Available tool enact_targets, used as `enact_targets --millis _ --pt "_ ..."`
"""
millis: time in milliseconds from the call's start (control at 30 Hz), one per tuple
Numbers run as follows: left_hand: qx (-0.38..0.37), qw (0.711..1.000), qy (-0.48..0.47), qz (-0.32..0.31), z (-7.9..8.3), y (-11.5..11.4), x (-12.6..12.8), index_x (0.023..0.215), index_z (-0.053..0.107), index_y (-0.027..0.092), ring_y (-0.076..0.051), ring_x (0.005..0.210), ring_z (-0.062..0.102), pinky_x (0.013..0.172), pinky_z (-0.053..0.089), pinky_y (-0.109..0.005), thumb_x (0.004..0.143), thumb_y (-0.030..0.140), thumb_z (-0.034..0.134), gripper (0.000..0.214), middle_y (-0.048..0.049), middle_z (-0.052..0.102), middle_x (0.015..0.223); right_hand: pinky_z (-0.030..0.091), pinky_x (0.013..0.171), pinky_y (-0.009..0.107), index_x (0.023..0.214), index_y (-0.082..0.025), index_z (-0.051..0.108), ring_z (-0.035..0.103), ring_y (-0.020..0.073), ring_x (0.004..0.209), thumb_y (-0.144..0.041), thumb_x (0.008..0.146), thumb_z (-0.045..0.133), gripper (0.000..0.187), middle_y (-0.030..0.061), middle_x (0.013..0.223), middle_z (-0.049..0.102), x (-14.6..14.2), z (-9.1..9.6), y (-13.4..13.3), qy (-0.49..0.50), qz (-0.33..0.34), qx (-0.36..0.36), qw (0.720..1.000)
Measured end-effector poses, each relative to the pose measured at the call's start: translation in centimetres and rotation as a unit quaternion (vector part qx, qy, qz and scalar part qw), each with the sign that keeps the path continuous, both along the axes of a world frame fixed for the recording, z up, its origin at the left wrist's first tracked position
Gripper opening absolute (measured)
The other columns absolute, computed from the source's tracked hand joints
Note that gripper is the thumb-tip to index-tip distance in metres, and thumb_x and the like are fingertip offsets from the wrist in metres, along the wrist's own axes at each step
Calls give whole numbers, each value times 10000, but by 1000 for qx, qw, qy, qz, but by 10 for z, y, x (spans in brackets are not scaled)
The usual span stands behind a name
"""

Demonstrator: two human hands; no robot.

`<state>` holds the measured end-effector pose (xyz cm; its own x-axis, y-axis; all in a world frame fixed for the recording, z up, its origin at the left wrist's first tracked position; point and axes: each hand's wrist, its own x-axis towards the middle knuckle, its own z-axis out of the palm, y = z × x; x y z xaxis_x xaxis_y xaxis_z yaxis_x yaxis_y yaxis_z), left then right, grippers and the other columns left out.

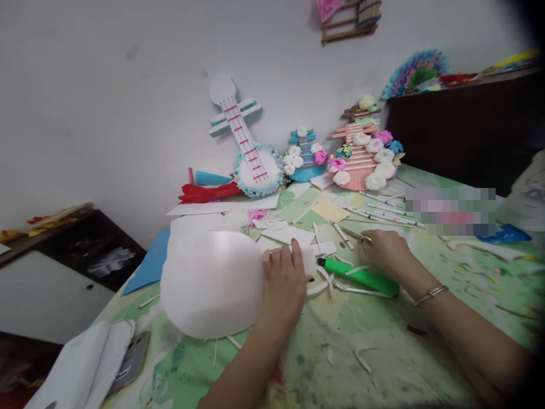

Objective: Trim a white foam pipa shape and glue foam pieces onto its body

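White, flat, rounded board (208, 284) is resting on the green-stained tabletop (315, 346), and your left hand (283, 281) is lying over its narrow end, fingers slightly spread; whether they are gripping it, you cannot tell. Just past a bright green, black-tipped tube (357, 275), your right hand (386, 250) is holding slim gold-coloured metal scissors (355, 233), fingers curled at the handles. Farther back, a white-and-blue banjo-shaped craft (254, 167) is leaning against the wall (128, 102).

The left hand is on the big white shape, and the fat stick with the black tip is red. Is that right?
Not quite: the fat stick is green, not red, as the head view shows. The left hand is on the big white shape, as you said.
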<state>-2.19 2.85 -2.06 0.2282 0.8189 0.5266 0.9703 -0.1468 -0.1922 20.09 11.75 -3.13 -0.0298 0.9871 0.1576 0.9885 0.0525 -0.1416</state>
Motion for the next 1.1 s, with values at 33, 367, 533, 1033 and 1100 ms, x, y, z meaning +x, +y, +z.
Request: enact_targets --millis 33,367,533,1033,1100 --pt "-2 1000 10 -1 -2 -1 2 1233 475 104 -267 954 461 893 334 -417 747 352 664 578 -113 541 984 361 591 300 877 -144 682 630 269 762 -194 827 405 286 163 827 686 -2 2 -4 4 10 5 1000" --pt "-35 998 -6 -58 -16 -5 6 812 592 151 -232 846 519 780 347 -367 744 359 679 236 -58 591 814 373 662 241 912 -146 631 581 206 831 -249 691 663 245 95 893 630 -29 -8 -31 64 231 -37 970" --pt "-4 999 -8 -44 -13 -4 2 818 582 148 -215 799 531 774 333 -355 839 317 573 171 -58 605 791 367 712 259 922 -107 581 566 226 897 -210 812 522 162 158 974 599 -16 0 -39 71 161 21 984" --pt "22 998 -26 50 44 5 -16 890 559 147 -236 666 620 539 325 -275 923 391 377 306 -93 645 727 391 609 259 963 -173 512 580 184 704 -312 913 339 228 76 818 637 -30 53 -98 189 222 113 950" --pt "5 998 -26 50 53 -1 -20 897 564 151 -232 647 631 520 316 -262 928 396 359 321 -94 655 719 427 700 273 1107 -175 507 601 198 835 -300 905 374 273 93 957 644 -41 55 -111 203 249 143 936"
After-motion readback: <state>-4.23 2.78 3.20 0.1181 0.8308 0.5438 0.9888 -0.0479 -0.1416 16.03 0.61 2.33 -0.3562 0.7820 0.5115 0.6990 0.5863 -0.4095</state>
